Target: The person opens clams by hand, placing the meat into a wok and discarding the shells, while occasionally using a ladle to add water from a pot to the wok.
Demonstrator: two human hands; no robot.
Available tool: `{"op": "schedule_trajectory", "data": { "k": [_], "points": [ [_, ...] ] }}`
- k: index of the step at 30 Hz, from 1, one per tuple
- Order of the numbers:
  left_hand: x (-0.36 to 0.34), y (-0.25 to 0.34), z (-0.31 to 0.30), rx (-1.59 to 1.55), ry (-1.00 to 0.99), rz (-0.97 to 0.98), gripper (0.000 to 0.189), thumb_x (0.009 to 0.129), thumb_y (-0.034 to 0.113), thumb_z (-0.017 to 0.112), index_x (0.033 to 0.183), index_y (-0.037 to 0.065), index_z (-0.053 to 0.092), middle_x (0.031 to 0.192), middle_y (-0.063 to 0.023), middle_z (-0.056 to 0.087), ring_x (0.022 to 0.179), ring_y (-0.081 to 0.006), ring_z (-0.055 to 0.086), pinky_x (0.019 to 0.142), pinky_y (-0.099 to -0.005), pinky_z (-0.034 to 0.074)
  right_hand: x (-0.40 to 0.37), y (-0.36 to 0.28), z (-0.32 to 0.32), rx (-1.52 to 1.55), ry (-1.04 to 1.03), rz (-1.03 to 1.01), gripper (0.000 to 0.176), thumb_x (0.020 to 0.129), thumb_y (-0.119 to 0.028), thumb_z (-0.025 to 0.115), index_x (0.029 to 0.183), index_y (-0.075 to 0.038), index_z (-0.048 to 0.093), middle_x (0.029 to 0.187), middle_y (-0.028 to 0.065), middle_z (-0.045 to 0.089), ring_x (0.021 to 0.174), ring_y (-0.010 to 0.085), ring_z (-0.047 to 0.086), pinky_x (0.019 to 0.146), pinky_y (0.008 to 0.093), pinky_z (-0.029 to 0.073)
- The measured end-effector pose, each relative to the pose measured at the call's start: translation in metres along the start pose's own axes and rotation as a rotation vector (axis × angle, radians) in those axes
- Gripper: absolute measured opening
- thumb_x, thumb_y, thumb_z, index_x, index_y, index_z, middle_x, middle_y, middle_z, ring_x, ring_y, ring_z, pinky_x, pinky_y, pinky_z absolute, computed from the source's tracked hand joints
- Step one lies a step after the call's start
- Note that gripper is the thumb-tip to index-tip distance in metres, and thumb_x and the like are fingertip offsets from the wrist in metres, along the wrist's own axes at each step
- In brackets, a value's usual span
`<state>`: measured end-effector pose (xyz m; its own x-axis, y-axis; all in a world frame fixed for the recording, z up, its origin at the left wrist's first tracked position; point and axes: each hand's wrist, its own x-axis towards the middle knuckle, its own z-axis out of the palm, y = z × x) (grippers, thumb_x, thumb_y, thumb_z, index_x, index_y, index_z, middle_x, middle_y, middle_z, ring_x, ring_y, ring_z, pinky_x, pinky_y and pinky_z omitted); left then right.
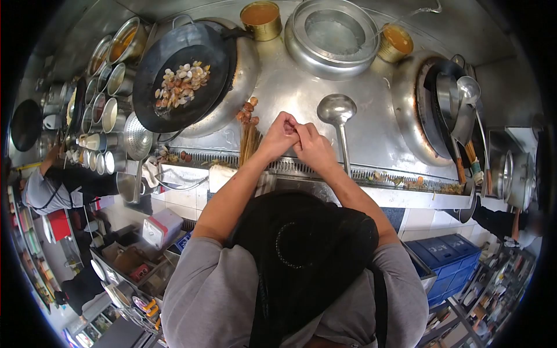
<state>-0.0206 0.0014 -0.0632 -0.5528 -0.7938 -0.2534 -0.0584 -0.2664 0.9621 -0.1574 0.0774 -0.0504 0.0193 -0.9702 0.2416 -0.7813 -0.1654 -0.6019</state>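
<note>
Meeting above the steel stovetop (374, 119) in the head view, the left hand (281, 137) and the right hand (314, 144) have curled fingers touching at their tips; whether anything small is pinched between them cannot be told. A steel ladle (336, 108) lies bowl-forward just beside the right hand, and a bundle of thin sticks (250, 141) lies near the left, with a dark wok (152, 55) of clams (181, 84) beyond it, forward and to the left.

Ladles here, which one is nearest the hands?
The near ladle, on the steel counter just beside the right hand; the other ladle sits much farther right.
</note>
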Motion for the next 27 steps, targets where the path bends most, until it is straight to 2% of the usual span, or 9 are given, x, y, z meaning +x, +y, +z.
{"op": "schedule_trajectory", "data": {
  "k": [5,9,15,18,20,21,24,25,27],
  "points": [
    [0.002,-0.002,0.013,0.129,0.224,-0.086,0.024,0.081,0.002,0.068,0.097,0.006,0.05,0.083,0.0005,0.051,0.074,-0.0078,0.047,0.063,-0.0248,0.042,-0.003,0.008,0.016,-0.033,-0.025,-0.011,0.04,0.082,-0.01,0.066,0.119,-0.004,0.051,0.103,0.0172,0.056,0.074,0.0387,0.067,0.062,0.0459,0.058],
    [0.003,-0.01,0.017,0.15,0.319,-0.062,0.022,0.082,0.001,0.066,0.094,0.007,0.049,0.082,0.0002,0.05,0.074,-0.0086,0.046,0.062,-0.0249,0.041,0.002,0.007,0.019,0.005,0.09,-0.102,0.032,0.085,-0.01,0.062,0.114,-0.004,0.051,0.098,0.0185,0.057,0.075,0.0365,0.066,0.061,0.0425,0.057],
    [-0.011,-0.011,0.012,0.269,0.332,-0.028,0.019,0.085,-0.003,0.062,0.093,0.007,0.047,0.083,0.0006,0.047,0.074,-0.0085,0.043,0.065,-0.0246,0.041,0.005,0.018,0.036,0.139,0.028,-0.023,0.03,0.089,-0.007,0.056,0.119,-0.003,0.05,0.104,0.0224,0.057,0.078,0.042,0.064,0.069,0.0491,0.054],
    [-0.025,-0.003,0.001,0.12,0.231,0.091,0.018,0.087,-0.004,0.06,0.1,0.005,0.051,0.085,0.002,0.045,0.076,-0.0079,0.043,0.068,-0.0246,0.041,0.012,0.018,0.043,0.298,0.13,0.075,0.033,0.093,-0.006,0.053,0.126,-0.003,0.048,0.102,0.0232,0.061,0.078,0.0417,0.064,0.071,0.048,0.054],
    [-0.039,0.017,-0.011,0.206,0.082,0.022,0.025,0.09,-0.004,0.06,0.114,0.002,0.059,0.096,0.0008,0.056,0.085,-0.0081,0.053,0.078,-0.0242,0.046,0.014,0.011,0.041,0.516,-0.033,0.227,0.031,0.096,-0.004,0.052,0.126,-0.002,0.051,0.092,0.0181,0.065,0.077,0.0305,0.067,0.069,0.0384,0.054],
    [-0.042,0.013,-0.023,0.204,0.09,0.021,0.025,0.09,-0.004,0.06,0.114,0.002,0.059,0.096,0.0008,0.056,0.085,-0.0081,0.053,0.078,-0.0242,0.046,0.014,0.01,0.044,0.518,-0.04,0.223,0.031,0.096,-0.004,0.052,0.126,-0.002,0.051,0.092,0.0181,0.065,0.077,0.0305,0.067,0.069,0.0384,0.054],
    [-0.052,0.002,-0.058,0.158,0.013,-0.187,0.042,0.092,-0.004,0.058,0.135,-0.001,0.056,0.13,-0.0085,0.062,0.116,-0.0133,0.06,0.1,-0.0267,0.047,0.019,0.017,0.06,0.758,-0.204,0.315,0.033,0.098,-0.007,0.053,0.131,-0.001,0.052,0.09,0.0098,0.065,0.075,0.0144,0.065,0.068,0.0314,0.053],
    [-0.059,0.011,-0.064,0.149,0.028,-0.185,0.042,0.092,-0.004,0.058,0.135,-0.001,0.056,0.13,-0.0085,0.062,0.116,-0.0133,0.06,0.1,-0.0267,0.047,0.023,0.028,0.071,0.755,-0.219,0.306,0.033,0.098,-0.007,0.053,0.131,-0.001,0.052,0.09,0.0098,0.065,0.075,0.0144,0.065,0.068,0.0314,0.053],
    [-0.076,0.032,-0.074,0.044,0.109,-0.103,0.042,0.094,-0.004,0.058,0.137,-0.001,0.055,0.13,-0.0085,0.061,0.119,-0.0143,0.058,0.102,-0.0269,0.046,0.037,0.048,0.09,0.568,-0.078,0.317,0.037,0.095,-0.011,0.056,0.131,-0.002,0.053,0.095,0.0181,0.067,0.084,0.0294,0.067,0.078,0.038,0.054]
  ]
}}
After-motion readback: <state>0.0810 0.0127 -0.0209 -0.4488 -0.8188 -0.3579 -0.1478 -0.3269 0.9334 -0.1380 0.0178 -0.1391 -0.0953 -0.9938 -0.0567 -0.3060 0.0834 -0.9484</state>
